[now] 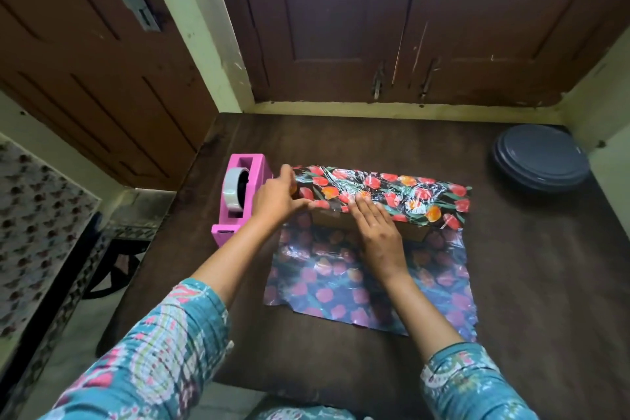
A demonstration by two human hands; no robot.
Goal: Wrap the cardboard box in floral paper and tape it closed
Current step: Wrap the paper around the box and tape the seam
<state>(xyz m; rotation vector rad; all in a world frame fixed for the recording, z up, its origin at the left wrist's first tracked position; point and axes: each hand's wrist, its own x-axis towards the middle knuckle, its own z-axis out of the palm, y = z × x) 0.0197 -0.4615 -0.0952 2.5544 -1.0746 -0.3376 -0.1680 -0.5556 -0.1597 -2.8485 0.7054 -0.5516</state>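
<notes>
A cardboard box lies on the dark table, its top covered by floral paper folded over it from the far side. The paper's pale underside spreads flat toward me. My right hand lies flat with straight fingers on the paper's edge on the box top. My left hand is at the box's left end, thumb stretched along the paper's edge, fingers raised toward the pink tape dispenser. A short strip of clear tape seems to lie on the paper's edge between my hands.
A stack of dark blue plates sits at the table's far right corner. Brown wooden cupboard doors close off the back. The table's left edge drops off beside the dispenser, with a patterned surface beyond it at the far left.
</notes>
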